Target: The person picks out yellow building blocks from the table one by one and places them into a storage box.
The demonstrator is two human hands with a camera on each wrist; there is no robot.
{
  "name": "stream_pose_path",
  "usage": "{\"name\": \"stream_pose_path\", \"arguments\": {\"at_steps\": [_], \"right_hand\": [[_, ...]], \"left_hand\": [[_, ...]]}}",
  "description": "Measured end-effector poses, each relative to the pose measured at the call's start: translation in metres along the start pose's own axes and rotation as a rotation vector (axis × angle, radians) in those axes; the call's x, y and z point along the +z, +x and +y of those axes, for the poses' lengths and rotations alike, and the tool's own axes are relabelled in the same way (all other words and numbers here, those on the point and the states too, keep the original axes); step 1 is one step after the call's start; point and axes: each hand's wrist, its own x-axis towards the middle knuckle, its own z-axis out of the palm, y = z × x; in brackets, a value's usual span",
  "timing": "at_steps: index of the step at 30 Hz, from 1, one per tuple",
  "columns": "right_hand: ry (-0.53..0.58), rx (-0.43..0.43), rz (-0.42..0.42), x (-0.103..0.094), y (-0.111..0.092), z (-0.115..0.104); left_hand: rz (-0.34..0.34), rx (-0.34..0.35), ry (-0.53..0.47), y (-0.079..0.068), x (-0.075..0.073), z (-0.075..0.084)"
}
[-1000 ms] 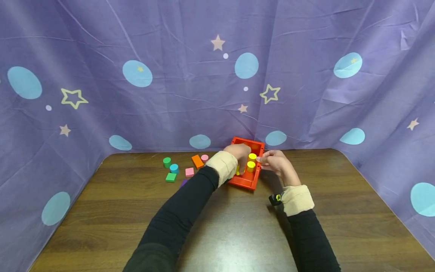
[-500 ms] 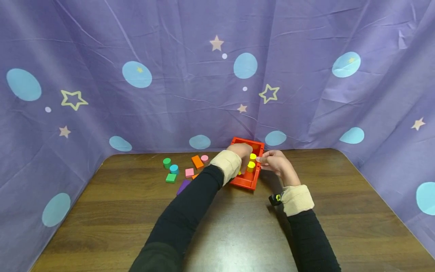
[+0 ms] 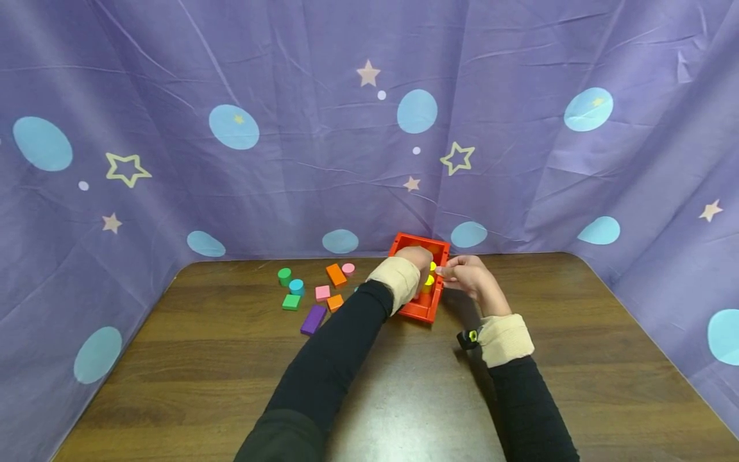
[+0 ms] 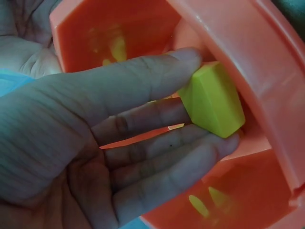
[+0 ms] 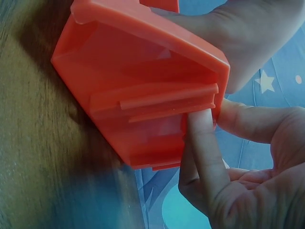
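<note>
My left hand (image 3: pixel 417 259) reaches into the red plastic bin (image 3: pixel 414 312). In the left wrist view its thumb and fingers pinch a yellow block (image 4: pixel 214 102) with flat faces, close to a bin wall. Yellow cylinders (image 3: pixel 428 284) stand inside the bin, partly covered by this hand in the head view. My right hand (image 3: pixel 472 281) grips the bin's right rim, thumb on one side and fingers against the outer wall (image 5: pixel 157 62), as the right wrist view shows.
Left of the bin lie loose blocks: green cylinder (image 3: pixel 285 276), blue cylinder (image 3: pixel 296 287), green block (image 3: pixel 291 302), pink block (image 3: pixel 322 293), orange blocks (image 3: pixel 336 275), pink cylinder (image 3: pixel 348 269) and purple block (image 3: pixel 314 319). A patterned purple curtain (image 3: pixel 312 160) hangs behind the wooden table (image 3: pixel 190 359).
My left hand has shifted to the right within the bin, covering more of the yellow cylinders. Its forearm has uncovered the purple block and an orange block. My right hand stays on the rim.
</note>
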Motion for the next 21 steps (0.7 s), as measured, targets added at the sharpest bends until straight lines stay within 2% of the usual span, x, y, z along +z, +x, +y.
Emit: {"name": "stream_pose_path", "arguments": {"at_steps": [9,11,12,16,18,19,21], "right_hand": [[0.015,-0.013,-0.007,0.0,0.0,0.0],[0.015,-0.01,-0.003,0.001,0.0,0.001],[0.014,-0.008,-0.001,0.001,0.0,0.001],[0.007,-0.001,-0.001,0.0,-0.001,0.0],[0.008,0.002,-0.003,0.0,-0.001,0.0],[0.008,0.004,-0.001,0.001,-0.002,-0.001],[0.012,0.007,0.003,0.001,-0.002,-0.001]], "left_hand": [[0.144,-0.001,0.08,-0.013,0.006,0.009],[0.15,-0.023,0.087,-0.008,0.008,0.01],[0.176,-0.023,0.078,0.003,0.015,0.008],[0.158,-0.048,0.054,0.015,0.018,0.006],[0.162,-0.049,0.029,0.015,0.018,0.006],[0.134,-0.06,0.024,0.006,0.012,0.009],[0.128,-0.067,0.006,0.004,0.012,0.01]]}}
